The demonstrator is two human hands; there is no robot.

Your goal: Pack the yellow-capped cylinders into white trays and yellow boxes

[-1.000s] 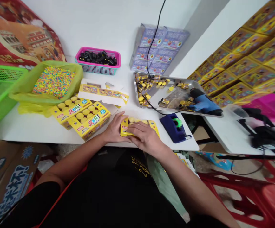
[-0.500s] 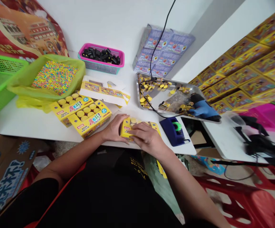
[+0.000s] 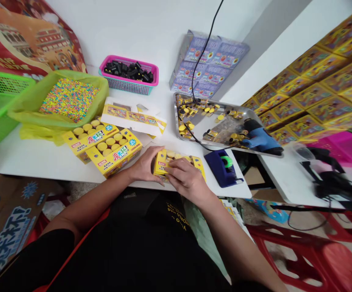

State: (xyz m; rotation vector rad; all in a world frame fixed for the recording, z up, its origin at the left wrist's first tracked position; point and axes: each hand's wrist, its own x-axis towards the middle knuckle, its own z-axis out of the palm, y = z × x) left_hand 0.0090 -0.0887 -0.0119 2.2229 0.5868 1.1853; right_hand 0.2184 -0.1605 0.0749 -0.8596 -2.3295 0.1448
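A small yellow display box (image 3: 179, 160) with round yellow caps showing in its top lies at the near edge of the white table (image 3: 35, 160). My left hand (image 3: 145, 166) grips its left end, fingers curled round the side. My right hand (image 3: 186, 178) lies over the box's front, fingers bent and pressing on it. Two filled yellow boxes of the same kind (image 3: 104, 145) sit just left of my hands.
A flat unfolded carton (image 3: 133, 115), a green-lined bin of coloured beads (image 3: 68, 99), a pink basket of black parts (image 3: 129, 75), a steel tray (image 3: 200, 129) holding yellow pieces and a blue heat gun (image 3: 259, 140), a blue tape dispenser (image 3: 223, 166). Red stools stand at the lower right.
Both hands stay on the yellow box; the right hand's fingers have shifted slightly along its front. The view has tilted a little.
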